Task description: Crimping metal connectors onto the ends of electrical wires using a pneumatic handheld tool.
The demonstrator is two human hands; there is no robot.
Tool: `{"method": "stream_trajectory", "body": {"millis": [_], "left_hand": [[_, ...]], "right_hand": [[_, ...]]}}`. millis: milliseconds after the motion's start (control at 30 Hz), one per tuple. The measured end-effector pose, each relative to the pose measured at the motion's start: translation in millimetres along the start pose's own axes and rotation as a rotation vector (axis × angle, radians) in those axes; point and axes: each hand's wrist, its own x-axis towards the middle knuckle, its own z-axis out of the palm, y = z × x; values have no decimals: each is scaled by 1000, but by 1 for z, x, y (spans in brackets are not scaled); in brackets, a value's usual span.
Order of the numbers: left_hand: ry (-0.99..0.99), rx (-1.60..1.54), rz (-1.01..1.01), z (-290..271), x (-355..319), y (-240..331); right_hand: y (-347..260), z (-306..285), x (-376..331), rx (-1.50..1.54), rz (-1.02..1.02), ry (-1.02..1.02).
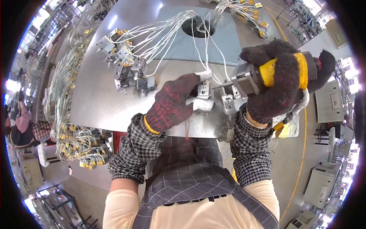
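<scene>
My left hand (173,98), in a dark red knitted glove with white-wrapped fingertips, grips a small metal block (204,90) at the table's near edge. White wires (206,57) lead toward the block from a dark round opening. My right hand (280,78), in a dark glove banded with yellow, is closed around a power screwdriver (245,79). The tool lies nearly level, its thin bit pointing left at the block's side; whether the tip touches, I cannot tell. Just right of the block sits a silver metal fixture (228,102).
Several wired metal blocks (129,66) are heaped on the left of the shiny metal table (95,103). A grey mat (225,45) surrounds the dark round opening (192,26). Yellow-tipped connectors (259,23) lie at the far right; wire bundles (68,87) hang beyond the left edge.
</scene>
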Motion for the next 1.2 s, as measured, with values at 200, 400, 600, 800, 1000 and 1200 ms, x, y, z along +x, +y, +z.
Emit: {"method": "stream_trajectory", "body": {"millis": [200, 400, 600, 800, 1000, 1200], "left_hand": [[-140, 113, -126, -21, -1, 2], [-240, 278, -85, -20, 6, 1], [-170, 660, -64, -42, 8, 11], [-47, 1134, -192, -110, 1, -26], [-5, 441, 156, -74, -2, 10], [-101, 315, -57, -43, -16, -6]], "right_hand": [[5, 25, -7, 31, 29, 32], [-8, 18, -21, 116, 139, 19], [-10, 18, -31, 103, 206, 43], [-18, 17, -26, -377, 173, -44], [-10, 12, -10, -405, 49, -81], [-4, 13, 2, -420, -65, -105]]}}
